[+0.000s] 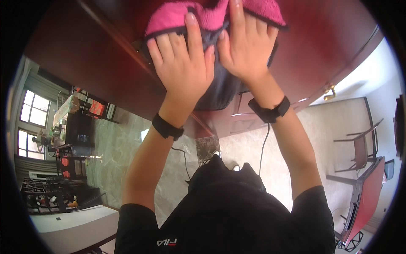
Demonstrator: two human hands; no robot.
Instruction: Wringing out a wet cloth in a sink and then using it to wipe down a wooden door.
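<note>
A fuzzy pink cloth [169, 17] with a dark trimmed edge lies against a glossy red-brown wooden door [313, 55] at the top. My left hand [182, 63] has its index finger stretched over the pink fabric, while its other fingertips slip under the trim. To its right, my right hand [247, 53] holds the cloth likewise, index finger on top and the remaining fingertips tucked beneath the edge. Both thumbs point up between the hands. Dark, smooth material [220, 89] hangs below and between my hands; whether it belongs to the cloth I cannot tell.
Black bands with thin cables circle both wrists. A brass handle [329, 92] sits on the door's right. At the right stand a folding chair [360, 146] and a red-topped table [367, 201]. Leftward are windows, a cluttered long table [63, 116] and a black rack [46, 194].
</note>
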